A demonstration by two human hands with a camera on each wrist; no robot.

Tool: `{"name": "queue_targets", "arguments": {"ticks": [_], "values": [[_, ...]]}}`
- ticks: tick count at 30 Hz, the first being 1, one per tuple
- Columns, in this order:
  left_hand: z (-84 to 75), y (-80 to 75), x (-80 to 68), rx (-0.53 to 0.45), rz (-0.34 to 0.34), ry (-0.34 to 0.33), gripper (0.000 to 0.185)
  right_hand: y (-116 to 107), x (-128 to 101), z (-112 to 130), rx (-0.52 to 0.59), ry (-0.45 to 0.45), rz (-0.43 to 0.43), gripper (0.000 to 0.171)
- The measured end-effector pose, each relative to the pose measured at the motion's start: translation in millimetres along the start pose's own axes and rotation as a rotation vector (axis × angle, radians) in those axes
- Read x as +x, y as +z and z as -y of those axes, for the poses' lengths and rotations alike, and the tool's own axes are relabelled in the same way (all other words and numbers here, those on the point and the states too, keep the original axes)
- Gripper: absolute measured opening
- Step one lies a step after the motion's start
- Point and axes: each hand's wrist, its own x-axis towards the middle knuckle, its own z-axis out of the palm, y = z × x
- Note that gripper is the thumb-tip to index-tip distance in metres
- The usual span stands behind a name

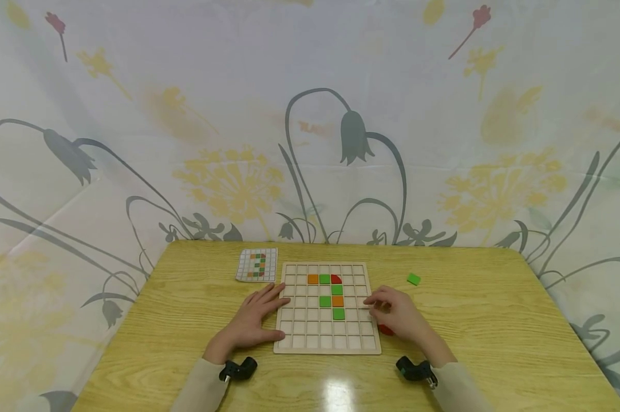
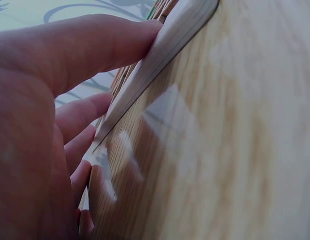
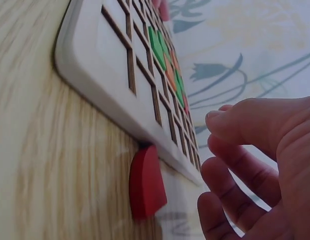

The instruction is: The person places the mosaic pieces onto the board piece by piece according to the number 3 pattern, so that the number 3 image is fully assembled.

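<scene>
A wooden grid board lies flat with several coloured tiles in its cells. The top tile row has an orange square, a green square and a red rounded piece. Below are more green squares and an orange square. My left hand rests against the board's left edge, fingers spread, thumb touching the rim. Over the right edge hovers my right hand, fingers loosely bent, with no piece visible between them. Beneath it a red rounded piece lies beside the board, partly hidden in the head view.
A pattern card with a printed grid lies behind the left hand, left of the board. One loose green square is on the wooden table to the right. A flower-printed curtain hangs behind the table.
</scene>
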Motion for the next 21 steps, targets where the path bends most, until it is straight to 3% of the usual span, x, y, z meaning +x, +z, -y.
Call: {"name": "queue_targets", "arguments": {"ticks": [15, 21], "values": [[-1.1, -0.7, -0.6, 0.01, 0.006, -0.012, 0.075, -13, -20, -13, -0.067, -0.001, 0.029, 0.013], [-2.4, -0.5, -0.4, 0.001, 0.005, -0.009, 0.074, -19, -25, -13, -0.081, 0.0, 0.094, 0.012]]}}
